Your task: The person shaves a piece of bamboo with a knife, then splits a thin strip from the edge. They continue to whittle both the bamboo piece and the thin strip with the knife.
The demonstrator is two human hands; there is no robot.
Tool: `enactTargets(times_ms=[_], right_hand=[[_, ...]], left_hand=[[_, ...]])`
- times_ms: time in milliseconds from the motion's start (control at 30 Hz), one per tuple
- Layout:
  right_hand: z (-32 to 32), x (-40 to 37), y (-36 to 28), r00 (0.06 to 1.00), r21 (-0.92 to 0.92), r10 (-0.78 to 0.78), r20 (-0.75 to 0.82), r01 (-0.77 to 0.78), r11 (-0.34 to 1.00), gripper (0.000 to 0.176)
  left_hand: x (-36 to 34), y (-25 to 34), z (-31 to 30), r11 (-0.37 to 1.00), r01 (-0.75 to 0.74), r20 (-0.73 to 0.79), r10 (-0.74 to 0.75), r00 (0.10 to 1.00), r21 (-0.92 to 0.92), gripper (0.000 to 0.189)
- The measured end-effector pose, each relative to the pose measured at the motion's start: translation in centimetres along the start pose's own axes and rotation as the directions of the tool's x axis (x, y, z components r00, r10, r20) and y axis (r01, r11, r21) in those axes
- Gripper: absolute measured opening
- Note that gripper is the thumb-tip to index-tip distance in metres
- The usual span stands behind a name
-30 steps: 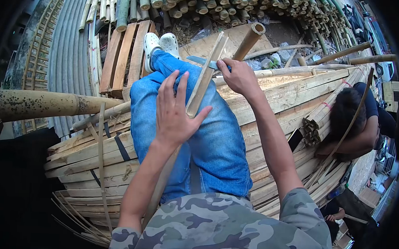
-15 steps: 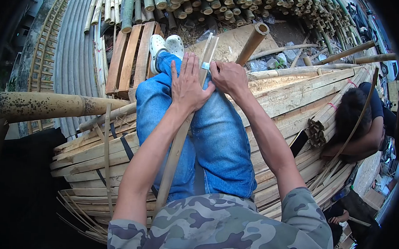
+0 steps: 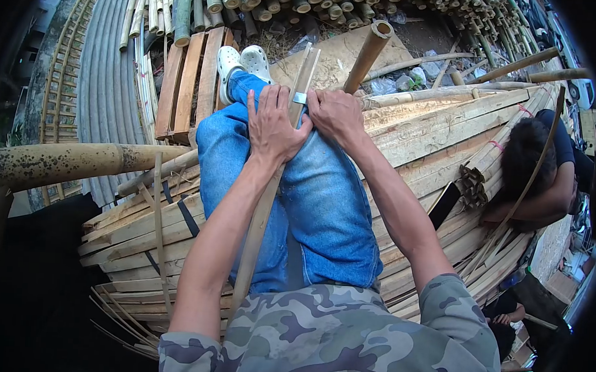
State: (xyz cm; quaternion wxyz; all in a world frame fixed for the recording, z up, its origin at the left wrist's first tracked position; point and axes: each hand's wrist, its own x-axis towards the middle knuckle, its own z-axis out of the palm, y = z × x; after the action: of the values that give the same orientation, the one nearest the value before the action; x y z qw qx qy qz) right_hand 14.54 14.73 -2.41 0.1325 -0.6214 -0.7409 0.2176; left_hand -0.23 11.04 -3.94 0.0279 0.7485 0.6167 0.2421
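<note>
The bamboo strip (image 3: 259,224) lies along the jeans (image 3: 320,207). Left hand (image 3: 272,128): fingers together, thumb across it; pinching, I cannot tell. Right hand (image 3: 339,116) closes around the knife (image 3: 300,97); a shallow, even blade angle seems best.

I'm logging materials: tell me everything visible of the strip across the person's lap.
The strip is long, narrow, pale brown, apparently bamboo or wood, its far end lined lengthwise. It slants over the jeans from the shirt. The left hand covers part; a blade at the right hand crosses it.
</note>
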Motion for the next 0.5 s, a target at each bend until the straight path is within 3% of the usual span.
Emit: enactTargets(times_ms=[67,133,200,233,300,333,400,500], right_hand=[[0.8,0.1,0.7,0.998,-0.025,-0.056,-0.004,0.056,0.998,0.044],[1.4,-0.5,1.0,0.994,-0.045,-0.11,-0.004,0.109,0.993,0.043],[1.7,-1.8,1.0,0.968,-0.018,-0.249,-0.01,0.249,0.968,0.041],[1.3,-2.1,0.9,0.969,-0.015,-0.248,-0.012,0.248,0.969,0.041],[-0.2,-2.5,0.4,0.964,-0.202,-0.265,0.007,0.261,0.944,0.041],[-1.0,-2.4,0.0,0.962,-0.208,-0.271,-0.004,0.265,0.942,0.041],[-2.2,-2.0,-0.7,0.997,0.033,-0.043,0.066,0.041,0.999,0.043],[-3.0,-1.4,-0.4,0.995,0.055,0.01,0.1,-0.015,0.998,0.049]], left_hand=[[0.0,0.1,-0.3,1.0,-0.019,-0.039,0.02,0.999,0.023,0.059],[-0.3,0.2,-0.9,0.997,0.076,-0.004,-0.076,0.997,-0.036,0.046],[-1.0,0.4,-1.9,0.998,0.056,-0.009,-0.056,0.998,-0.011,0.044],[-1.1,0.4,-2.2,0.999,0.037,-0.022,-0.036,0.999,0.01,0.043],[-0.9,0.6,-2.1,1.0,0.022,-0.025,-0.022,0.999,0.021,0.044],[-0.4,0.7,-2.1,0.999,0.001,-0.036,0.0,0.999,0.032,0.045],[0.0,0.5,-2.1,1.0,-0.003,-0.109,0.005,0.994,0.021,0.044],[-0.6,-0.3,-2.4,0.997,0.043,-0.195,-0.054,0.979,-0.058,0.035]])
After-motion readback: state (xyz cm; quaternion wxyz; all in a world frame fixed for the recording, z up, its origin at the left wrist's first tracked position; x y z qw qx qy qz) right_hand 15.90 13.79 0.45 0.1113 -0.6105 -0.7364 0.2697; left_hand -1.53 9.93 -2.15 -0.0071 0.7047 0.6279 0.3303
